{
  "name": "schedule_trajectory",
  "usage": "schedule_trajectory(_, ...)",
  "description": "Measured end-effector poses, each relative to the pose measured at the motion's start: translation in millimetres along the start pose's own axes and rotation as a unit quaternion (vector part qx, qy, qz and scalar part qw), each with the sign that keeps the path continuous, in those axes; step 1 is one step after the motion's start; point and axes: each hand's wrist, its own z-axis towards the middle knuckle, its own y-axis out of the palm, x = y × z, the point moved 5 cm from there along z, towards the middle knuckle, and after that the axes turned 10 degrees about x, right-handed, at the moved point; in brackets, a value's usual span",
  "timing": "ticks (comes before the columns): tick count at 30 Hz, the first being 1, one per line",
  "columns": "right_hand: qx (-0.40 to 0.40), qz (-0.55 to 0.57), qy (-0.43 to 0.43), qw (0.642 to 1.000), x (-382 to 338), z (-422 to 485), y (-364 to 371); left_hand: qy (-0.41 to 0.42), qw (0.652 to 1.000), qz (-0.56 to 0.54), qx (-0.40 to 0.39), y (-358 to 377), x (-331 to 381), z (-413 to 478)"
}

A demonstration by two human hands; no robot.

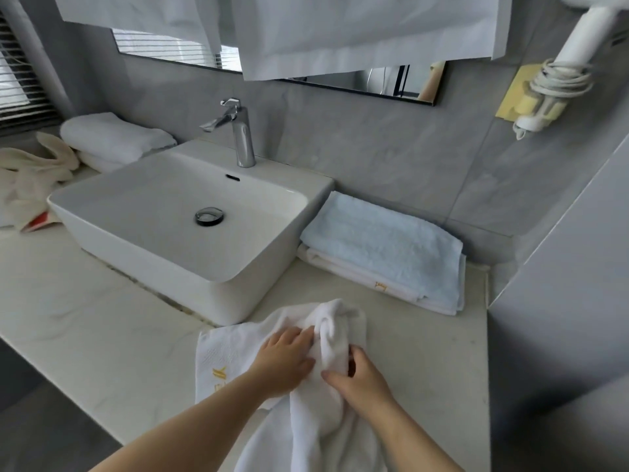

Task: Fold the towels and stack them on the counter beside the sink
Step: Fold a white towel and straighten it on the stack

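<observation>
Bare counter (85, 318) is left before the sink (153, 253); right of it room is taken by folded towels (384, 243), left of it by heaped towels (30, 175).

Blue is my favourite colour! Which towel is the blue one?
The folded light blue terry towel right of the white sink, lying on a folded white towel. Others are white or cream.

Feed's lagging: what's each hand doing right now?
Left hand: on the white towel, fingertips buried in a fold; grip cannot be told.
Right hand: grips the towel's bunched ridge.
</observation>
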Motion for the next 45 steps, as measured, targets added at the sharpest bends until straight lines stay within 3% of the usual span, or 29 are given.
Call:
schedule_trajectory(4, 0.018, -0.155, -0.043, 0.987, -4, 6, -2, 0.016, 0.999, 0.036, 0.024, -1, -2, -7)
schedule_trajectory(10, 0.055, -0.373, -0.114, 0.919, -3, 12, -26, 0.013, 0.996, 0.084, 0.039, -11, -8, -22)
schedule_trajectory(13, 0.117, -0.456, -0.127, 0.873, -3, 12, -46, 0.005, 0.996, 0.087, -0.006, -21, -6, -27)
schedule_trajectory(15, 0.160, -0.466, -0.124, 0.862, -5, 9, -55, -0.018, 0.995, 0.091, -0.032, -32, -2, -24)
schedule_trajectory(17, 0.186, -0.445, -0.116, 0.868, -5, 6, -59, -0.030, 0.995, 0.089, 0.030, -45, 4, -16)
schedule_trajectory(19, 0.176, -0.375, -0.105, 0.904, -2, 5, -55, -0.016, 0.993, 0.052, 0.105, -49, 14, -11)
schedule_trajectory(21, 0.141, -0.296, -0.088, 0.940, 1, 2, -45, 0.050, 0.997, 0.025, 0.059, -32, 28, -9)
schedule_trajectory(24, 0.103, -0.257, -0.041, 0.960, 4, -3, -44, 0.080, 0.996, 0.033, -0.032, -3, 31, -14)
schedule_trajectory(30, 0.031, -0.330, 0.011, 0.943, 21, -7, -50, 0.066, 0.992, 0.101, -0.048, -3, 23, -25)
schedule_trajectory(36, -0.008, -0.428, -0.066, 0.901, 8, -2, -38, 0.038, 0.964, 0.164, -0.204, -20, 33, -25)
schedule_trajectory(38, -0.041, -0.442, -0.118, 0.888, 4, -1, -27, 0.054, 0.972, 0.168, -0.153, -28, 41, -16)
schedule_trajectory(41, -0.083, -0.407, -0.178, 0.892, -3, -1, -7, 0.084, 0.992, 0.093, 0.007, -32, 49, -3)
schedule_trajectory(44, -0.114, -0.310, -0.134, 0.934, -5, -6, -3, 0.114, 0.991, 0.062, -0.029, -9, 43, -8)
schedule_trajectory(45, -0.100, -0.290, -0.112, 0.945, -4, -6, -7, 0.138, 0.988, 0.073, 0.001, -4, 40, -10)
